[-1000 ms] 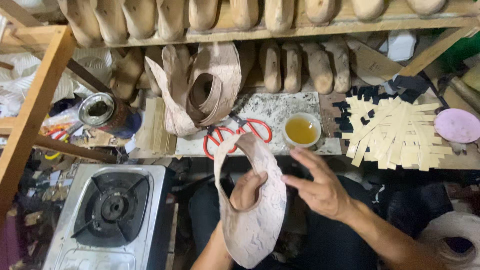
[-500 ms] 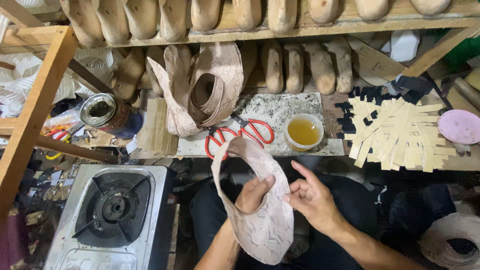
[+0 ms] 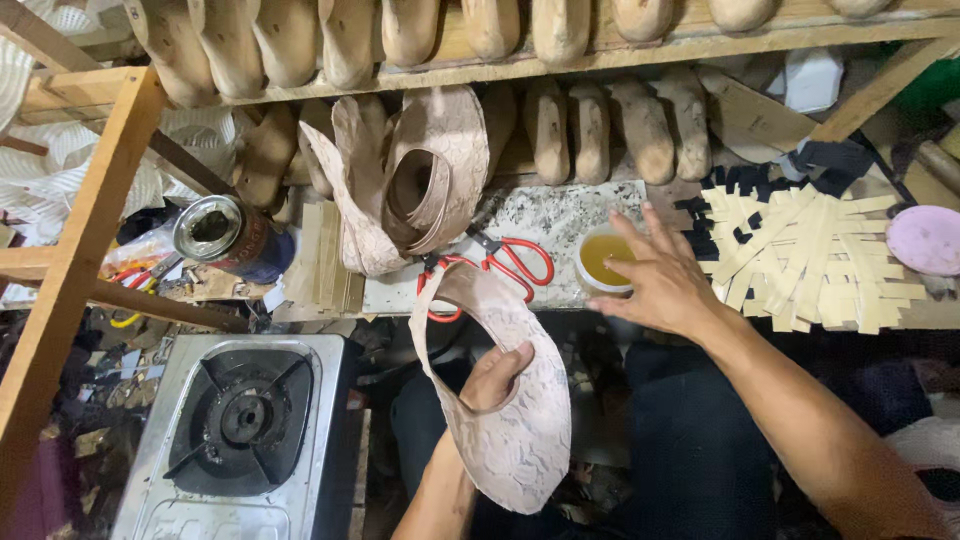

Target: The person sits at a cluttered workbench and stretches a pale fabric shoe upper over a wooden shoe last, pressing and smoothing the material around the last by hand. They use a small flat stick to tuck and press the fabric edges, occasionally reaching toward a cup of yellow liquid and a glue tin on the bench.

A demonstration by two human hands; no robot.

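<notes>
I am holding the snakeskin-patterned shoe upper (image 3: pixel 505 420) in my left hand (image 3: pixel 492 380), fingers closed round its inner edge, the piece hanging curved over my lap below the bench edge. My right hand (image 3: pixel 655 285) is open, fingers spread, gripping nothing, and is hovering just over the small white cup (image 3: pixel 603 262) on the stone slab (image 3: pixel 545 225).

Progress, as I am judging it: the upper is cut to shape but is showing no sole, no last inside it and no visible wet coating, so assembly looks barely begun (the finished side cannot be checked from here).

Containers: the cup is holding a yellow liquid, glue by its look, roughly half full. The open tin can (image 3: pixel 222 235) at the left is lying tilted; its contents cannot be made out.

Outward: red-handled scissors (image 3: pixel 495 270) are lying just beside the cup, more patterned uppers (image 3: pixel 410 180) are leaning behind them, pale cut strips (image 3: pixel 800 255) are fanned at the right beside a pink lid (image 3: pixel 925 240), wooden lasts (image 3: pixel 600 125) are lining the shelves, and a gas burner (image 3: pixel 245 420) is standing at lower left.
</notes>
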